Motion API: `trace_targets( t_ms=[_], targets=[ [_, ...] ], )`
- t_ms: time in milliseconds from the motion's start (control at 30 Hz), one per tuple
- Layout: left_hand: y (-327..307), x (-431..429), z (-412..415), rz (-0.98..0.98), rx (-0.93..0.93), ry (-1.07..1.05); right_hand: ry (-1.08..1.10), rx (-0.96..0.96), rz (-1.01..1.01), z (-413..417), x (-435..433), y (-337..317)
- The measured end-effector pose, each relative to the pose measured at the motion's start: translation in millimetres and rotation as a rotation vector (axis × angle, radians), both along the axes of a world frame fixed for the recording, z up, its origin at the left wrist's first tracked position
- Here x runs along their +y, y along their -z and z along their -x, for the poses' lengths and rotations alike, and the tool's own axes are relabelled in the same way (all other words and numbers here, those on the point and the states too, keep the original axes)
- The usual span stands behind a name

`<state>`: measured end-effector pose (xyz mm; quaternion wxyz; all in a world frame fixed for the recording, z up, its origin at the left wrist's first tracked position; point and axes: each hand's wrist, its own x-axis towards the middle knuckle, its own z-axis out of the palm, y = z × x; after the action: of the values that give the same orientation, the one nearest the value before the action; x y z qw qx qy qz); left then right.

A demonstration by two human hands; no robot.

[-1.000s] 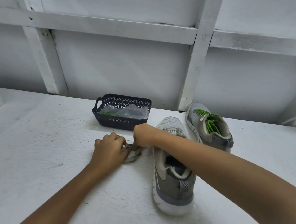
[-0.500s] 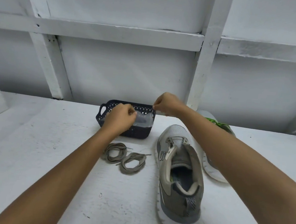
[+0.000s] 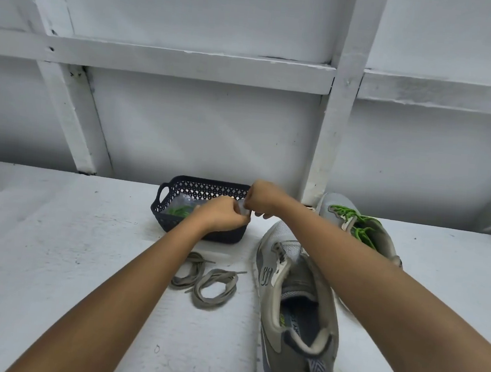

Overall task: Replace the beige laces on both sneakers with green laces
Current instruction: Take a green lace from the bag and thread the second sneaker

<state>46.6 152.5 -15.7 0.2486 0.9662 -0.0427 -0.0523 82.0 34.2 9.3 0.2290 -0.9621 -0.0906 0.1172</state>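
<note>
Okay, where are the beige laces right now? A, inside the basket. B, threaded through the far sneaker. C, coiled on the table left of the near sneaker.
C: the beige laces lie in two loose coils on the table, in front of the basket and left of the near sneaker.

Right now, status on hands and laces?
Both pinch bag at basket: left hand, right hand. Inside it, green lace; near sneaker unlaced. Nothing blocking.

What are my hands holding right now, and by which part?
Both the left hand and right hand pinch the clear plastic bag by its right end, over the basket.
</note>
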Motion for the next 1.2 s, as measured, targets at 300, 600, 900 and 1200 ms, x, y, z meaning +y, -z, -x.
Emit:
trace_targets(
  t_ms=[300, 600, 900, 1200],
  targets=[
    [-14, 4, 14, 0.205, -0.255, -0.249, 0.144, -0.149, -0.297, 7, -8, -7],
    [-45, -9, 53, 0.351, -0.471, -0.144, 0.142, 0.120, -1.031, 52, -21, -41],
    [-51, -36, 61, 0.609, -0.278, -0.103, 0.118, -0.073, -1.066, 95, -56, -40],
    [-54, -43, 67, 0.489, -0.515, -0.128, 0.202, -0.437, -0.751, 97, -97, -14]
  ],
)
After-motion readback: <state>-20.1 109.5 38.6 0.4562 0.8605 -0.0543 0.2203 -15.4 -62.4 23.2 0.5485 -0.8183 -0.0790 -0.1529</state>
